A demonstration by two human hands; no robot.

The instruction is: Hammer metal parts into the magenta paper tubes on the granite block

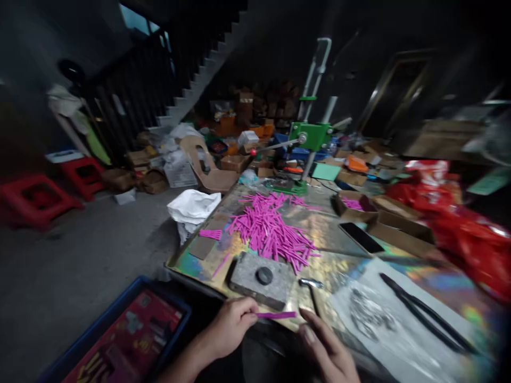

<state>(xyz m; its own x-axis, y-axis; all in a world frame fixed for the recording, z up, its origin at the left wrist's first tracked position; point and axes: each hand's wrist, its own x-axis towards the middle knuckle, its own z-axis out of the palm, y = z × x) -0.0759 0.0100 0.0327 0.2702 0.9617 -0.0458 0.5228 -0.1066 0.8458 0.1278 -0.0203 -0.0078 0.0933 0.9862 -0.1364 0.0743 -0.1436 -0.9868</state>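
My left hand is closed in a pinch on one end of a thin pink stick, held level at the table's near edge. My right hand is just right of the stick's free end, fingers curled beside the handle of a small hammer that lies on the table; whether it grips the handle I cannot tell. A grey stone block with a dark round piece on top sits just beyond the hands. Behind it lies a heap of pink sticks.
A green hand press stands at the table's far end. Black pliers, a phone, cardboard trays and red bags are to the right. A blue crate is at lower left, red stools on the floor.
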